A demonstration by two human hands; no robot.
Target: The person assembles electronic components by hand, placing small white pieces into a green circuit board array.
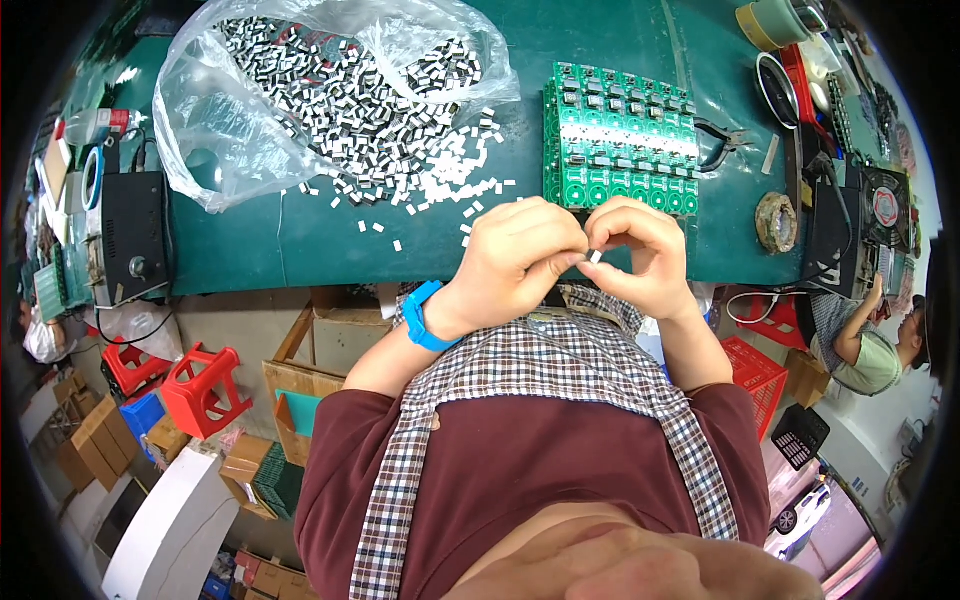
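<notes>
Just in front of the table's near edge, my two hands meet at the fingertips. My right hand (645,258) pinches a small white rectangular block (596,257) between thumb and forefinger. Thumb and fingers of my left hand (525,248) press together right beside that block; what lies between them is hidden. A pile of similar small black-and-white blocks (370,120) spills from a clear plastic bag (215,165) at the left. Close behind my hands, a stacked panel of green circuit boards (622,140) carries rows of small components.
Dark-handled pliers (722,145) lie right of the boards, near a roll of tape (775,222). Black boxes with knobs or cables stand at the left (135,235) and right table ends. Red stools (205,390) and cartons fill the floor at left. Another person (865,345) works at far right.
</notes>
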